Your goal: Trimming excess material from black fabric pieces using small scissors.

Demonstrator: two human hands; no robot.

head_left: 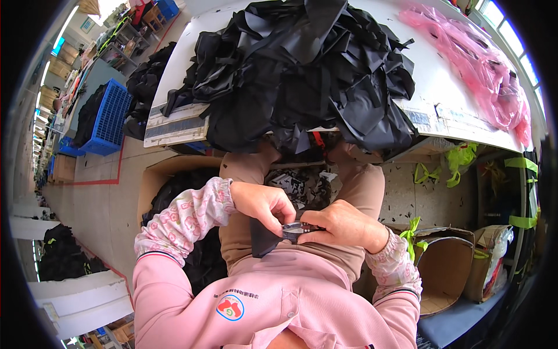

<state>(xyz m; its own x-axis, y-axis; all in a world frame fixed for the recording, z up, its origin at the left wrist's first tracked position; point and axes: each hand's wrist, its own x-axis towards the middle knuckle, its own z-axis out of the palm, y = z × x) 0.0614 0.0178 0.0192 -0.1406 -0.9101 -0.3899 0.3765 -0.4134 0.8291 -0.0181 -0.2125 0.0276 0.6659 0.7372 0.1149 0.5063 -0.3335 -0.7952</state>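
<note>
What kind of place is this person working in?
Probably a sewing or garment workshop. A big heap of black fabric pieces covers the white table, more black scraps fill a cardboard box and a blue crate, and both hands work on a black piece.

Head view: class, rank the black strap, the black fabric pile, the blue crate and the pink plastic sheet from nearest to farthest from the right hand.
From the right hand:
1. Black strap, held in both hands at the lap.
2. Black fabric pile, on the table ahead.
3. Pink plastic sheet, table's far right.
4. Blue crate, floor, far left.
</note>
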